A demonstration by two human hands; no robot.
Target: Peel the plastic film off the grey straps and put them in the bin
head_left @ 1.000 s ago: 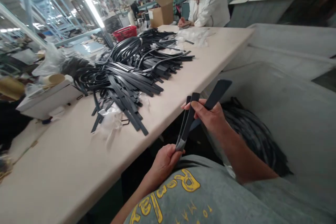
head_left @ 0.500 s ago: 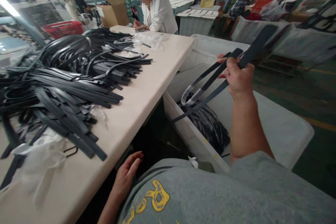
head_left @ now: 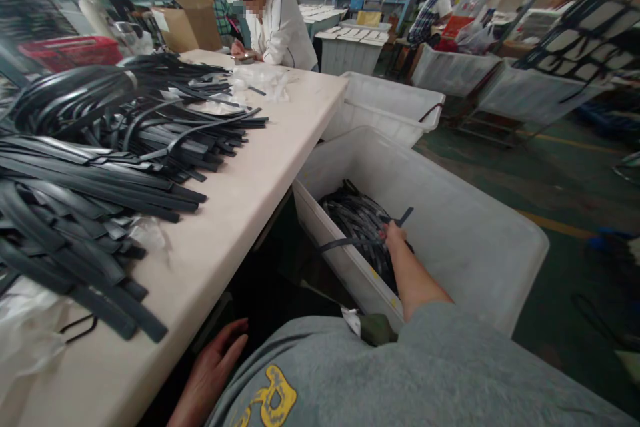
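My right hand (head_left: pixel 395 233) reaches down into a white plastic bin (head_left: pixel 475 233), its fingers closed around a black strap (head_left: pixel 345 241). One end of this strap sticks up past the hand, and the other hangs over the bin's near wall. Beneath the hand lies a heap of similar black straps (head_left: pixel 357 207). My left hand (head_left: pixel 217 357) rests low beside my body at the table's edge. Its fingers are stretched out and nothing shows in them.
On the pale table (head_left: pixel 280 153) to the left are thick bundles of black straps (head_left: pixel 100 160) and crumpled clear plastic (head_left: pixel 267 83). A person in a white jacket (head_left: pixel 290 27) leans on the far end. Another white bin (head_left: pixel 390 107) stands behind mine.
My right hand has come down from above the bin into it, lowering the straps it held onto the heap. The left hand stays low. The view has turned slightly right.
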